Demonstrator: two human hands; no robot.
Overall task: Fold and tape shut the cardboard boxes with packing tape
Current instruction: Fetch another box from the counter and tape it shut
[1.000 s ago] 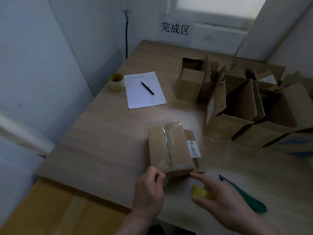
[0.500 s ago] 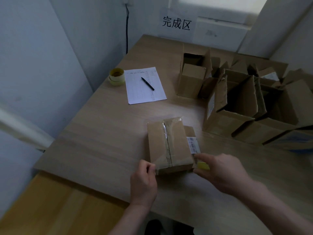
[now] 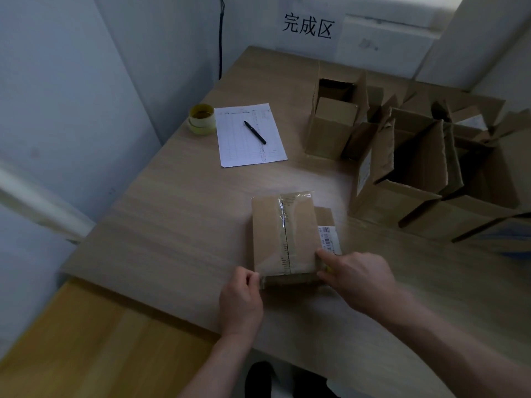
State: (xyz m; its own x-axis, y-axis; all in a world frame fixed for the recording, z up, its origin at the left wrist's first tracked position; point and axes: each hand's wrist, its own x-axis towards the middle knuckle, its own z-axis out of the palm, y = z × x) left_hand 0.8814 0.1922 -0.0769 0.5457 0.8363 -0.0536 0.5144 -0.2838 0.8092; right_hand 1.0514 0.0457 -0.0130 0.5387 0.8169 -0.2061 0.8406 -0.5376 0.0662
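Small box (image 3: 283,235) sits at the counter's (image 3: 178,225) near edge, flaps folded, clear glossy tape along the top seam. Left hand (image 3: 240,301) pinches the near left corner, likely the tape end. Right hand (image 3: 360,278) grips the near right corner, fingers curled; something yellow is underneath, can't identify it. Judgement: this box nearly sealed. Open boxes (image 3: 402,168), matte brown cardboard with ragged flaps, are left to do. Spare tape roll (image 3: 201,119) beside a paper sheet (image 3: 249,135) and pen (image 3: 255,132).
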